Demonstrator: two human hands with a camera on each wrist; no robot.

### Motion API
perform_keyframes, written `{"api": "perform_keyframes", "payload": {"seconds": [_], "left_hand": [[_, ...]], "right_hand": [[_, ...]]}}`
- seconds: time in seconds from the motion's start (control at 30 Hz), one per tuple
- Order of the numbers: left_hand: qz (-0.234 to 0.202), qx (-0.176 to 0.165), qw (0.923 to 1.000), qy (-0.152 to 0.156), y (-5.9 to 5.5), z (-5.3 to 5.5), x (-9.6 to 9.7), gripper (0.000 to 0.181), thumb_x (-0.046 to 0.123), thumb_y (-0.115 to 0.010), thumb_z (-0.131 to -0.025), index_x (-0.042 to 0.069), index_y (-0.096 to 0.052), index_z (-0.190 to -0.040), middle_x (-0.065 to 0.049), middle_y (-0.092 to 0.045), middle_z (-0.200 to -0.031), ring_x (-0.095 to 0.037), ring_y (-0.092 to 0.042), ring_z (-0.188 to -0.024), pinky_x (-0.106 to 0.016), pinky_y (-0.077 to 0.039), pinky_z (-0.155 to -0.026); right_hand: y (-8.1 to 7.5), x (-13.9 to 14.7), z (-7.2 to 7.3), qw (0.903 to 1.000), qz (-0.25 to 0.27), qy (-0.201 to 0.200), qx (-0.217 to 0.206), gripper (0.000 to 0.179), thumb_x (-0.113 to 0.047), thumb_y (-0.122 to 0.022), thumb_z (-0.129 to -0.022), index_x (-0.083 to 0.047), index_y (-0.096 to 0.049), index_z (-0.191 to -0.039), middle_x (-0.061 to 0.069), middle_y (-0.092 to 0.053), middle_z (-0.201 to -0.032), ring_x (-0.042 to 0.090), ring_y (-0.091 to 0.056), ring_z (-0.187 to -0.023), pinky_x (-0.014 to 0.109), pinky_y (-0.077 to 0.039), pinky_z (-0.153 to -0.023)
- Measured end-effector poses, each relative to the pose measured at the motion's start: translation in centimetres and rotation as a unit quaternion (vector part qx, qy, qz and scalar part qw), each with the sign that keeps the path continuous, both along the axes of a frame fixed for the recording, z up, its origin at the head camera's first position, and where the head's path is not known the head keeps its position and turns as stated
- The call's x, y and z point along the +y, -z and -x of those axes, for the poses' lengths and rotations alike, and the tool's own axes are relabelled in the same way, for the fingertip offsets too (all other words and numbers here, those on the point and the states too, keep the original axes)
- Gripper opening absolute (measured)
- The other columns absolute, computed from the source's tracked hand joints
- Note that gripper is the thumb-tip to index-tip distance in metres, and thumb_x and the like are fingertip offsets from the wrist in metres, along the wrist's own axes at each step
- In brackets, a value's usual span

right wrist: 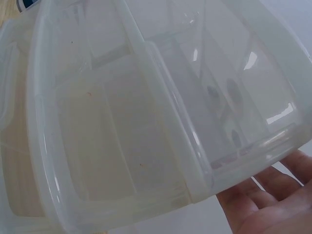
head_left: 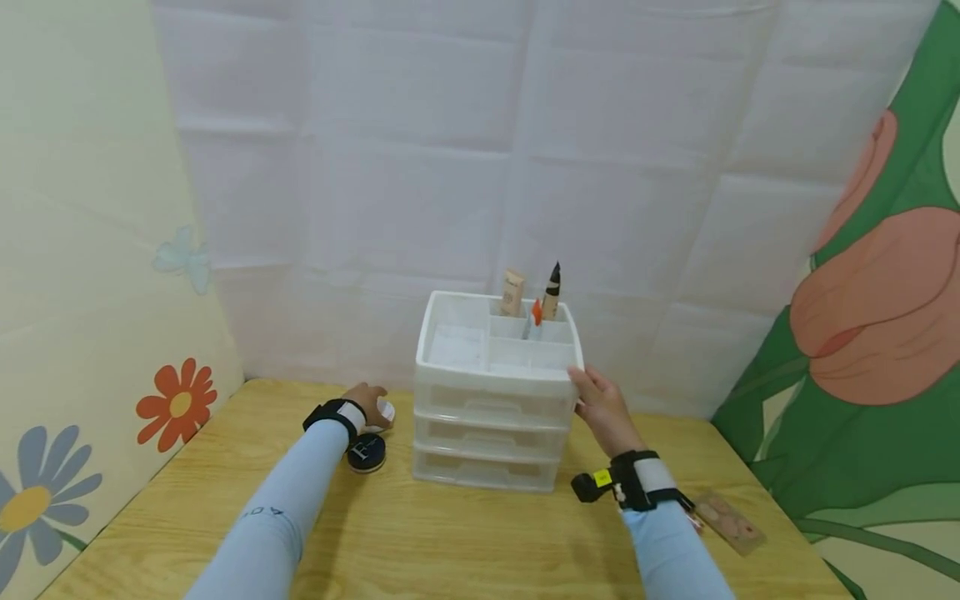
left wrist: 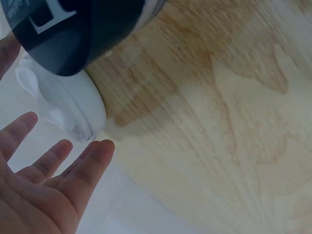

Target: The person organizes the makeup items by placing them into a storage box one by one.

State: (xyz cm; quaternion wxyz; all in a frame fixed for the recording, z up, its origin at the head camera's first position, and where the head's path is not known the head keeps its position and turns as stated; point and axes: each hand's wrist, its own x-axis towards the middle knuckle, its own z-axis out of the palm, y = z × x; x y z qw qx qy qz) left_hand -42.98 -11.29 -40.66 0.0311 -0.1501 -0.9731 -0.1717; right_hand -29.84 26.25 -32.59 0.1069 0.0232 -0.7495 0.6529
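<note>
My left hand (head_left: 365,402) reaches down at the back left of the table, around a small white rounded item (head_left: 386,412). In the left wrist view, its fingers are spread, with fingertips right beside that white item (left wrist: 78,100), which has a wavy flap. Just in front of it lies a dark round compact (head_left: 367,452) with pale lettering. My right hand (head_left: 604,410) touches the upper right side of a white plastic drawer organizer (head_left: 491,375). In the right wrist view, its fingers (right wrist: 275,183) extend along the organizer's side, partly hidden behind it.
In the organizer's top compartments stand a beige tube (head_left: 512,292), a black-tipped beige tube (head_left: 552,292) and an orange-topped item (head_left: 536,312). A flat beige palette (head_left: 729,522) lies by my right forearm. White cloth (head_left: 420,167) hangs behind the wooden table (head_left: 465,542).
</note>
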Motion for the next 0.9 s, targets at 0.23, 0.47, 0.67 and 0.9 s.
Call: {"api": "perform_keyframes", "payload": {"seconds": [0.23, 0.47, 0.67, 0.9], "left_hand": [[-0.008, -0.027, 0.9996, -0.006, 0.2, 0.2, 0.0, 0.065, 0.012, -0.09, -0.068, -0.003, -0.065, -0.126, -0.025, -0.067, -0.121, -0.037, -0.063, -0.11, -0.049, -0.052, -0.097], [-0.025, -0.036, 0.999, -0.009, 0.5, 0.3, -0.1, 0.064, 0.01, -0.089, -0.068, -0.004, -0.065, -0.126, -0.024, -0.067, -0.122, -0.036, -0.063, -0.109, -0.05, -0.052, -0.096], [-0.042, -0.05, 0.9976, -0.022, 0.7, 0.7, -0.4, 0.064, 0.011, -0.091, -0.068, -0.002, -0.066, -0.126, -0.021, -0.068, -0.121, -0.033, -0.063, -0.105, -0.049, -0.053, -0.093], [-0.031, -0.027, 0.9992, -0.006, -0.8, 0.4, -0.7, 0.061, 0.015, -0.09, -0.069, -0.002, -0.067, -0.123, -0.022, -0.068, -0.118, -0.034, -0.064, -0.103, -0.049, -0.053, -0.092]], "right_hand": [[0.0, -0.1, -0.1, 1.0, -0.006, -0.005, 0.0, 0.064, -0.046, -0.045, -0.107, -0.003, -0.038, -0.154, 0.018, -0.046, -0.149, 0.02, -0.049, -0.126, 0.046, -0.039, -0.114], [0.1, -0.1, 0.0, 1.0, -0.002, -0.002, -0.003, 0.065, -0.047, -0.046, -0.106, -0.003, -0.04, -0.153, 0.019, -0.047, -0.149, 0.024, -0.047, -0.128, 0.049, -0.038, -0.115], [0.1, -0.1, 0.1, 1.0, -0.003, -0.004, -0.001, 0.066, -0.048, -0.047, -0.105, -0.003, -0.041, -0.152, 0.02, -0.047, -0.148, 0.027, -0.047, -0.13, 0.052, -0.037, -0.116], [0.1, 0.0, 0.0, 1.0, 0.006, 0.002, -0.006, 0.064, -0.046, -0.047, -0.106, -0.002, -0.04, -0.153, 0.021, -0.045, -0.151, 0.031, -0.043, -0.136, 0.053, -0.033, -0.118]]}}
